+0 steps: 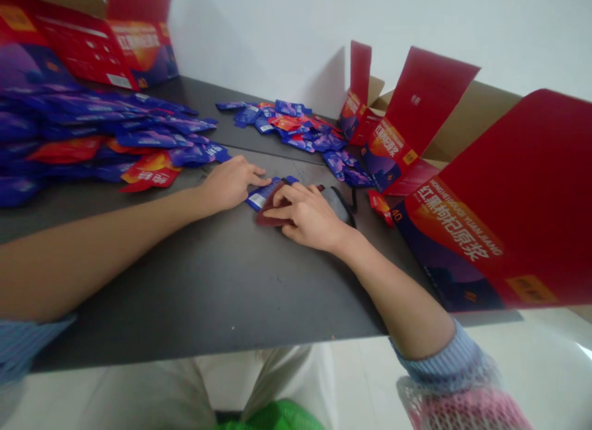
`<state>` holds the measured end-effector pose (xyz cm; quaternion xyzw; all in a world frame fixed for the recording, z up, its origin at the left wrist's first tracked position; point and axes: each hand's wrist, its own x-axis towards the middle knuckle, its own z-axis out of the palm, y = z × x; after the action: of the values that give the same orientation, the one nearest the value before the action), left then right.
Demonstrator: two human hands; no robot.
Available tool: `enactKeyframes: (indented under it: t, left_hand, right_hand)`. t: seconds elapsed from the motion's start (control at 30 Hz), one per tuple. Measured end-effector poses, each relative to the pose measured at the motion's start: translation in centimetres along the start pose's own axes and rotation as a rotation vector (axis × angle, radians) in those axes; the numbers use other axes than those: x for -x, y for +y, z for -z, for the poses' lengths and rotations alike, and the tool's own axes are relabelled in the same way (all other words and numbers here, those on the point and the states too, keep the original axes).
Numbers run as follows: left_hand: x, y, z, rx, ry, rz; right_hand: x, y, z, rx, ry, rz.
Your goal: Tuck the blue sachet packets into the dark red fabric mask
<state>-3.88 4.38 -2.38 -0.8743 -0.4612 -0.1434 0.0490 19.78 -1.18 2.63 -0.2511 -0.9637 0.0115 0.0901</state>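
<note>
A blue sachet with a white barcode lies flat on the dark table, partly covered. My left hand holds it down at its left edge with thumb and index fingertips, the other fingers curled. My right hand grips a dark red cloth-like pad, which lies over the right part of the sachet. Part of the pad is hidden under the fingers. Just behind the right wrist sits a grey object with a black edge; its kind I cannot make out.
A big heap of blue and red sachets lies at left, a smaller pile at the back. Open red cartons line the right side; another carton stands back left. A single red sachet lies beside the right cartons.
</note>
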Motion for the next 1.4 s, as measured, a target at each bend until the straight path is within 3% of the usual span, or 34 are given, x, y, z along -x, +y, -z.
enactKeyframes:
  t: [0.13, 0.47, 0.63, 0.9, 1.07, 1.27, 1.4]
  left_hand:
    - [0.0, 0.3, 0.4, -0.077, -0.037, -0.011]
    - [0.0, 0.4, 1.0, -0.107, -0.115, 0.016]
    - [-0.3, 1.1, 1.6, -0.196, -0.183, -0.037]
    - [-0.4, 1.6, 1.9, -0.241, -0.195, -0.051]
    - [-0.4, 1.7, 1.7, -0.221, -0.185, -0.049]
    - [-0.4, 0.9, 0.9, -0.114, -0.119, -0.044]
    - [-0.3, 0.8, 1.0, -0.072, -0.123, -0.025]
  right_hand:
    - [0.0, -0.7, 0.4, -0.058, -0.032, 0.043]
    - [-0.1, -0.8, -0.4, -0.106, 0.015, -0.091]
    - [-0.2, -0.1, -0.5, -0.139, 0.044, -0.137]
    - [0.0, 3.1, -1.0, -0.01, 0.109, -0.461]
    - [-0.1, 4.0, -1.0, 0.052, 0.115, -0.567]
    - [0.3, 3.5, -0.7, 0.127, 0.039, -0.468]
    - [0.4, 1.7, -0.1, 0.101, -0.004, -0.289]
